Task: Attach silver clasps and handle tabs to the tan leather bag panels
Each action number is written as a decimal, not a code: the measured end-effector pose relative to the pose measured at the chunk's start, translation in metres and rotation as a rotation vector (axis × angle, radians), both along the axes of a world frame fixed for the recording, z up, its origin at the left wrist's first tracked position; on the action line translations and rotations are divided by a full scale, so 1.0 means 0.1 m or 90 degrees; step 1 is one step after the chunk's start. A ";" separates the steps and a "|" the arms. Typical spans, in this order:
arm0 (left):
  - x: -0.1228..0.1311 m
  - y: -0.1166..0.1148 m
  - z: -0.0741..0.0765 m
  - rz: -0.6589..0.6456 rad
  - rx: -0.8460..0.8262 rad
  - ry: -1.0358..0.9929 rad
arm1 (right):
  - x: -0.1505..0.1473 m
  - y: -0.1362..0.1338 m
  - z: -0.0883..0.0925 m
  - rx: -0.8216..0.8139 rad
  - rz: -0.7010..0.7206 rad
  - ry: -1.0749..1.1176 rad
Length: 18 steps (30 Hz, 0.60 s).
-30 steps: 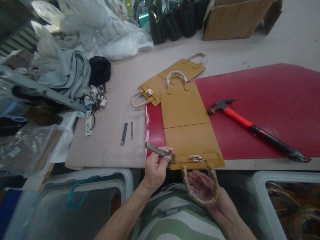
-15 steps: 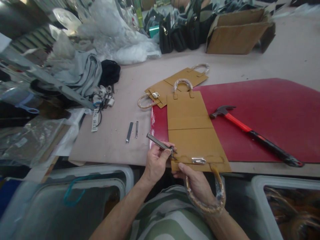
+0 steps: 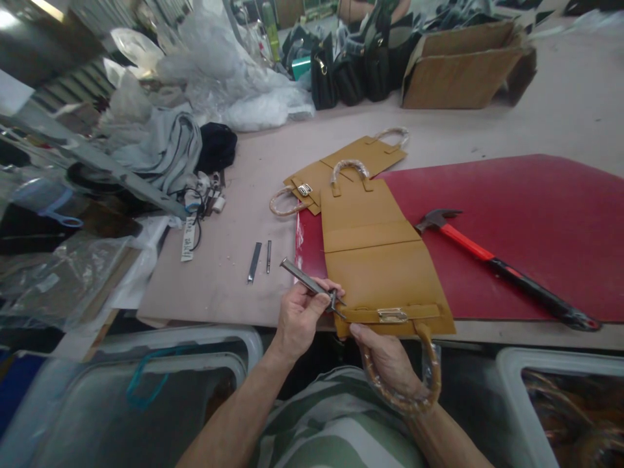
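Observation:
My left hand (image 3: 299,318) is closed around a steel rod-like tool (image 3: 303,275) with a flat end. Thin dark points show at its lower end, beside the left end of the strap on a tan leather bag panel (image 3: 375,279); the tool's exact kind is unclear. My right hand (image 3: 387,354) reaches through the panel's plastic-wrapped near handle (image 3: 429,383). Its thumb lies on the near edge, its fingers hidden beneath, pinching the leather. On the strap sits a silver clasp (image 3: 392,315). The far handle (image 3: 350,170) stands at the panel's other end.
A claw hammer (image 3: 487,257) lies on the red mat (image 3: 526,195). Another tan bag panel (image 3: 363,156) lies behind. Two small metal tools, a flat one (image 3: 254,262) and a thin one (image 3: 268,257), lie left. Black bags (image 3: 377,65) and a cardboard box (image 3: 458,71) stand at the back.
The panel's near end is lifted and bows slightly, and its far end has shifted left. My left hand and the steel tool have moved slightly left and down.

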<state>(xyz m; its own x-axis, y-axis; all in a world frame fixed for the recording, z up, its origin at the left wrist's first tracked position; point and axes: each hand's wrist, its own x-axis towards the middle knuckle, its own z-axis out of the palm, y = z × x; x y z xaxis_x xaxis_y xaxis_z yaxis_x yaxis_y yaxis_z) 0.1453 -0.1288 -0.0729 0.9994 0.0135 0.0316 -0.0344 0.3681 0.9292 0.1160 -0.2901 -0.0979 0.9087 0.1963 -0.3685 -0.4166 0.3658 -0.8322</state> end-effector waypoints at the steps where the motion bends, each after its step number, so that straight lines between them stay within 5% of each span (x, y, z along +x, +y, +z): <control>1: 0.00 0.00 0.00 0.003 0.005 -0.008 | 0.00 0.00 -0.02 0.000 0.004 -0.012; 18: 0.00 -0.02 0.07 0.010 0.156 -0.063 | 0.03 -0.01 0.06 -0.069 0.031 0.000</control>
